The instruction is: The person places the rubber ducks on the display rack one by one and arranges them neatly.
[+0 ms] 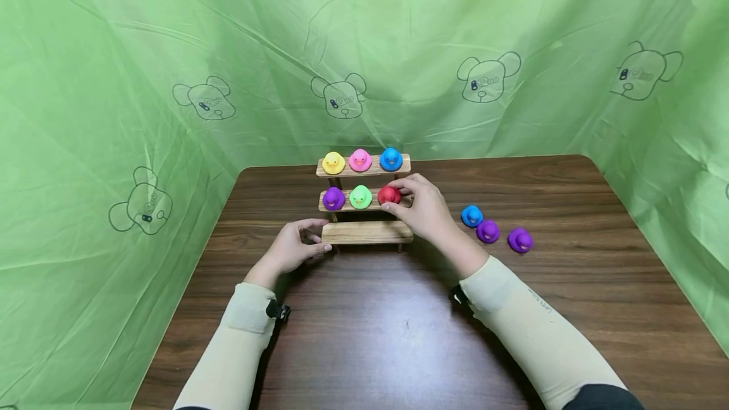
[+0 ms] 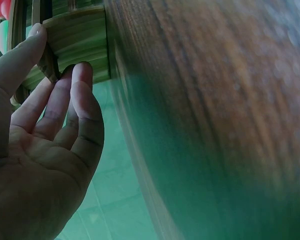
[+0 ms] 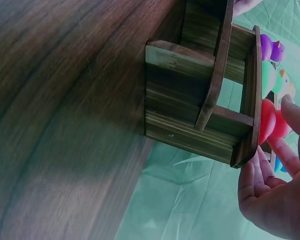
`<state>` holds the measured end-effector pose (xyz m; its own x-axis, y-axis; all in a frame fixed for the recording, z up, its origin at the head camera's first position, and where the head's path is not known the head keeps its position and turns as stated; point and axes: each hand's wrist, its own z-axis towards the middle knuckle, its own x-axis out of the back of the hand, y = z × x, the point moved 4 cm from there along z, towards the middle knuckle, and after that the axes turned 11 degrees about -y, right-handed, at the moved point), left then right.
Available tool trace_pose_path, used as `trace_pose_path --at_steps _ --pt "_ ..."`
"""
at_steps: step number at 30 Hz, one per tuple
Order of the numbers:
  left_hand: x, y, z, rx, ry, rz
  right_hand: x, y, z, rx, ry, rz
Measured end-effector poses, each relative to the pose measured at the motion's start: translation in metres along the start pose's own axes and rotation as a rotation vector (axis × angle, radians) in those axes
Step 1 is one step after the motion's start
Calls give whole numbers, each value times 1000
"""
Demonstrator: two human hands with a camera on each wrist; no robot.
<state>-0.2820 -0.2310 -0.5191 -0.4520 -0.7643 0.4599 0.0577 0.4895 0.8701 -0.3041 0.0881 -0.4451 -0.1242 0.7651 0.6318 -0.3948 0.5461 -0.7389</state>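
Note:
A three-step wooden stand (image 1: 367, 233) stands toward the back of the table. My left hand (image 1: 293, 247) holds the left end of its lowest step, thumb in front and fingers behind, as the left wrist view shows. With thumb and fingers my right hand (image 1: 424, 207) pinches a red rubber duck (image 1: 388, 195) at the right end of the middle step. To its left on that step sit a green duck (image 1: 361, 197) and a purple duck (image 1: 333, 198). The top step carries a yellow duck (image 1: 333, 163), a pink duck (image 1: 360, 160) and a blue duck (image 1: 390, 159).
Right of the stand, another blue duck (image 1: 472, 216) and two purple ducks, one nearer (image 1: 488, 231) and one farther right (image 1: 521, 240), lie on the dark wooden table (image 1: 376, 334). Green cloth (image 1: 410, 24) with drawn bear heads hangs behind and at both sides.

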Motion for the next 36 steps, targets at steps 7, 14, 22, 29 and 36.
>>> trace_pose_path --at_steps 7,14,22,29,36 --pt "0 0 0 1 1 -10 7 6 -6 48 -1 79" --pt "0 0 0 4 -3 -19 24 16 -22 52 28 43" --pt "0 -1 1 6 -2 -17 46 28 -42 42 43 20" --pt "1 -1 1 2 -3 -13 65 51 -62 -49 42 -22" --pt "1 -1 0 2 -4 -6 82 73 -84 -134 19 -42"
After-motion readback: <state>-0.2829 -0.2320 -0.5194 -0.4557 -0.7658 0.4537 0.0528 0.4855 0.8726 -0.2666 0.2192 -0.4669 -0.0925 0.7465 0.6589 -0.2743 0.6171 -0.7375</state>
